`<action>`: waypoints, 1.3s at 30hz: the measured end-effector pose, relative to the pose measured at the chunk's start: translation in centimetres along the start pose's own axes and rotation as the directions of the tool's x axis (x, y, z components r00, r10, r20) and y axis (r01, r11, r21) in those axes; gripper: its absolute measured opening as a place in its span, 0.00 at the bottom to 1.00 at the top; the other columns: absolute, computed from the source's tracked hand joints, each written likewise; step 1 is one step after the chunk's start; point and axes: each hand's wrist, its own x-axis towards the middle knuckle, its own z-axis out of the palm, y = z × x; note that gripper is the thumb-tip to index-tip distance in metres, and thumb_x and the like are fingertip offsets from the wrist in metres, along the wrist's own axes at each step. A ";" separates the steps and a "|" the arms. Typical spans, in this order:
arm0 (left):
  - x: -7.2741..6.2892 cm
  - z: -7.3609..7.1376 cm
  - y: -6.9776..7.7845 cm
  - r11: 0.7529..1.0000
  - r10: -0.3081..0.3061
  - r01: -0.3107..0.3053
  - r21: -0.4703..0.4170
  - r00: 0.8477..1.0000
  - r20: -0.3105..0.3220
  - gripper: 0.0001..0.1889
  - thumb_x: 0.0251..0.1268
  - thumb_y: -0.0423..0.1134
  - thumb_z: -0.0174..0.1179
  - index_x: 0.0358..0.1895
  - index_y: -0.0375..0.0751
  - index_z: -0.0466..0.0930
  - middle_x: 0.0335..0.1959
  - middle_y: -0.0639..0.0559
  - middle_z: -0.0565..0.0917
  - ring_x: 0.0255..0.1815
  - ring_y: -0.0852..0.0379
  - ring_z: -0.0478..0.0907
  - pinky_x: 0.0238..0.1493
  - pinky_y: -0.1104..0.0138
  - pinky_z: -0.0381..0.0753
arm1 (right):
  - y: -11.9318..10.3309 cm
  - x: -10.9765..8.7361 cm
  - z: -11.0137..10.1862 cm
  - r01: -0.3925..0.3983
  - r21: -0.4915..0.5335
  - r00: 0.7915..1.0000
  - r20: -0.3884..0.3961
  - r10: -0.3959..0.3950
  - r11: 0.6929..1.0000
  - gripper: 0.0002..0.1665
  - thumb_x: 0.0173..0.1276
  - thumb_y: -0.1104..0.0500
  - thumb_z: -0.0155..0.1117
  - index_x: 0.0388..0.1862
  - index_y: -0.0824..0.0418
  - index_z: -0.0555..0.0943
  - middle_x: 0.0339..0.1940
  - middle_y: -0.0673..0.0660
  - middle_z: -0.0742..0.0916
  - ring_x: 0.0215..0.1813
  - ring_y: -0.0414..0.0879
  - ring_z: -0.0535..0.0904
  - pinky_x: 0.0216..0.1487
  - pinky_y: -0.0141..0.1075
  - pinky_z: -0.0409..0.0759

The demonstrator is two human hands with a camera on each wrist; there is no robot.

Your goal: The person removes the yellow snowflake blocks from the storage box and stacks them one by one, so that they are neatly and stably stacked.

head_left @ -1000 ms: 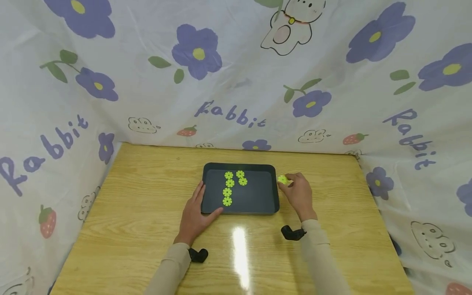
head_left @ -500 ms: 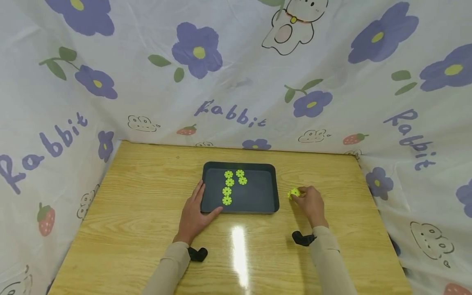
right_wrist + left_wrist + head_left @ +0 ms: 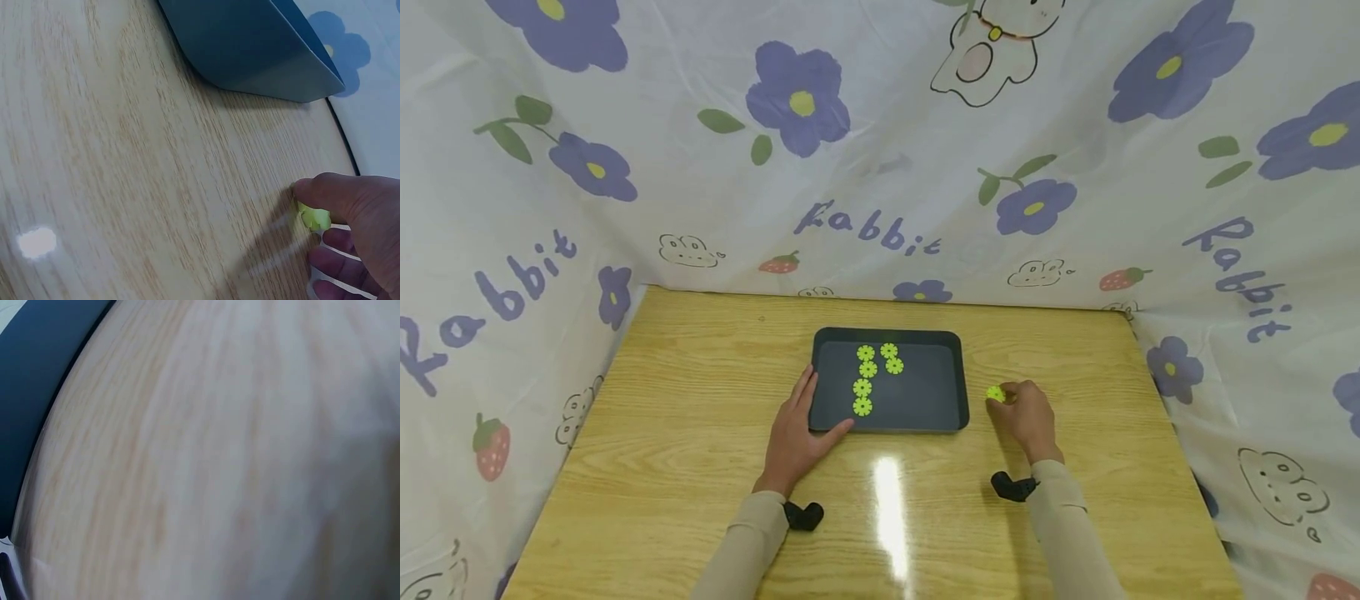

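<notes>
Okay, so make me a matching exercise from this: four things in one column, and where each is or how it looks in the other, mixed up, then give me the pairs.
Column one
1. Left hand
2. Tray
3. Right hand
4. Backdrop

Column two
A. Pinching a yellow-green disc, off to the right of the tray
B. White, printed with purple flowers
C. Around the tray's near left corner
D. Dark, with six yellow-green discs inside

Pairs: 1-C, 2-D, 3-A, 4-B
</notes>
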 end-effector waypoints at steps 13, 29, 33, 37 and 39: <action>0.0 0.0 0.0 1.000 -0.003 0.003 0.002 1.000 0.009 0.54 0.60 0.65 0.71 0.82 0.39 0.58 0.85 0.58 0.51 0.79 0.43 0.61 0.73 0.41 0.67 | -0.1 0.1 0.0 0.002 -0.004 1.000 0.005 -0.002 1.000 0.24 0.69 0.58 0.73 0.59 0.70 0.85 0.48 0.67 0.86 0.47 0.60 0.86 0.45 0.55 0.86; -0.1 0.1 0.0 1.000 -0.008 0.008 -0.002 1.000 0.008 0.54 0.60 0.65 0.71 0.82 0.39 0.58 0.85 0.58 0.52 0.79 0.42 0.62 0.73 0.41 0.67 | 0.0 -0.1 -0.1 0.004 0.003 0.999 0.033 -0.005 1.000 0.24 0.70 0.59 0.72 0.61 0.70 0.84 0.52 0.70 0.84 0.51 0.63 0.85 0.49 0.57 0.85; 0.0 0.0 0.1 1.000 -0.006 0.006 0.002 1.000 0.006 0.54 0.61 0.65 0.70 0.82 0.38 0.59 0.85 0.56 0.52 0.79 0.42 0.62 0.73 0.41 0.67 | 0.0 -0.1 -0.2 -0.003 0.012 0.999 0.036 0.002 1.000 0.24 0.70 0.59 0.72 0.61 0.70 0.84 0.53 0.70 0.85 0.52 0.63 0.85 0.51 0.58 0.84; 0.0 0.0 0.1 1.000 0.002 -0.002 0.007 1.000 0.004 0.54 0.61 0.65 0.70 0.81 0.37 0.59 0.85 0.55 0.52 0.78 0.40 0.63 0.72 0.40 0.67 | -0.1 -0.2 -0.2 -0.009 0.012 0.999 0.043 0.008 1.000 0.24 0.69 0.59 0.72 0.61 0.70 0.84 0.54 0.71 0.84 0.52 0.64 0.84 0.51 0.58 0.84; -0.1 0.0 0.1 1.000 0.000 0.000 0.004 1.000 0.005 0.54 0.60 0.65 0.71 0.81 0.38 0.59 0.85 0.56 0.52 0.78 0.41 0.63 0.72 0.40 0.68 | -0.2 -0.3 -0.3 -0.009 0.010 0.999 0.048 0.008 1.000 0.25 0.69 0.59 0.73 0.61 0.70 0.83 0.54 0.72 0.83 0.53 0.64 0.84 0.52 0.58 0.84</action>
